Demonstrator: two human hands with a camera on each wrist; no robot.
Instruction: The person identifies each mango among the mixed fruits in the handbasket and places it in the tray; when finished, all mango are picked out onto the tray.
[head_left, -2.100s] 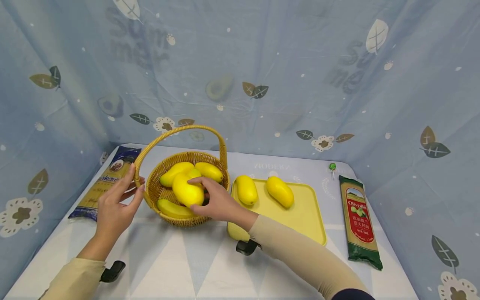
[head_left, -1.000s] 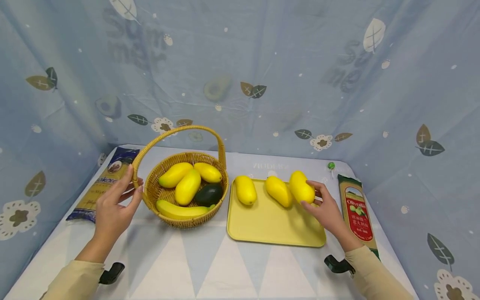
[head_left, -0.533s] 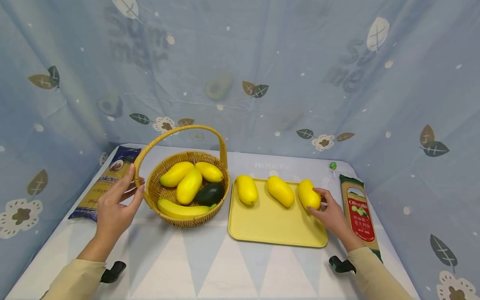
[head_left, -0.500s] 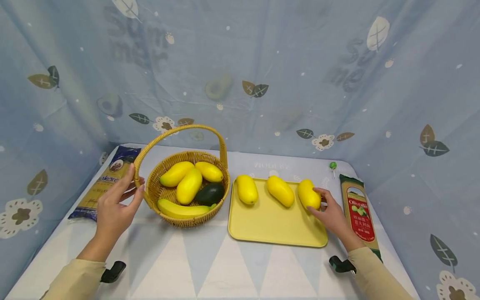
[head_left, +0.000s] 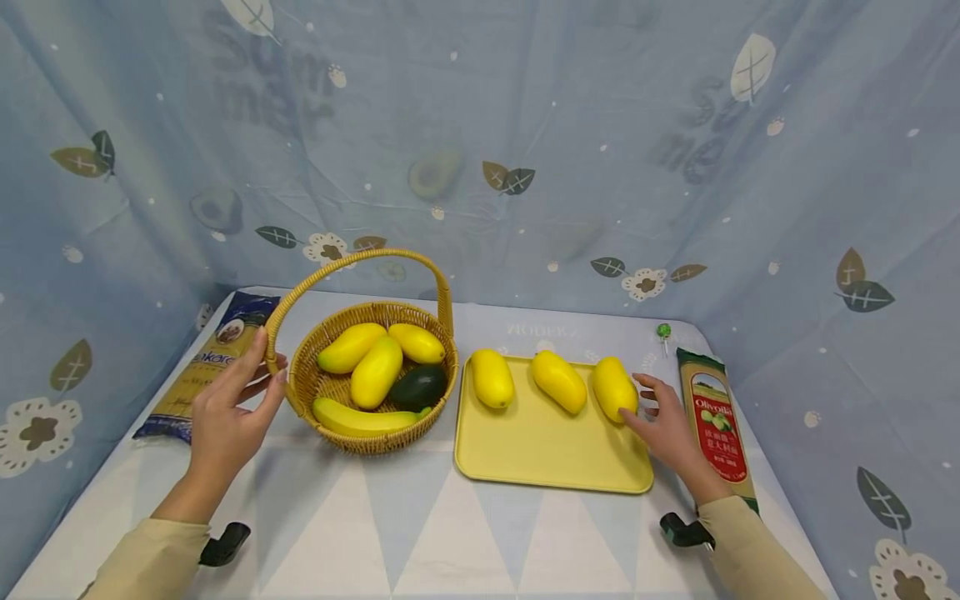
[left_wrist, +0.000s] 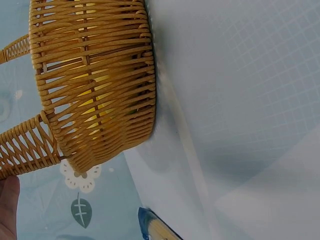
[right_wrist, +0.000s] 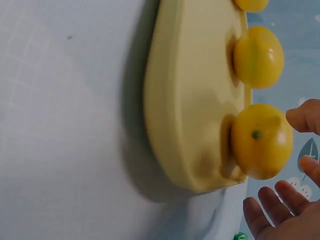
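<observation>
My left hand [head_left: 228, 412] holds the side of the wicker basket's handle [head_left: 279, 329] between thumb and fingers; in the left wrist view just a bit of that hand shows against the handle [left_wrist: 30, 147]. Inside the basket [head_left: 300, 396] lie several yellow mangoes [head_left: 377, 372], a banana [head_left: 367, 419] and a dark green avocado [head_left: 418, 388]. My right hand [head_left: 669, 429] is spread beside the rightmost mango [head_left: 615, 389] on the yellow tray [head_left: 540, 454]. The right wrist view shows its fingers [right_wrist: 272, 205] loosely extended, with a gap to that mango [right_wrist: 262, 145].
Two more mangoes [head_left: 492, 379] [head_left: 559, 382] lie along the tray's back. A blue-and-gold pasta packet [head_left: 213, 354] is left of the basket. An Olivoilà pasta packet [head_left: 716, 417] and a green lollipop [head_left: 663, 332] are at the right. Patterned curtains [head_left: 480, 125] enclose the table.
My right hand carried a mango from the basket to the tray's right side, set it down and let go, drawing back slightly rightward. My left hand stays on the handle.
</observation>
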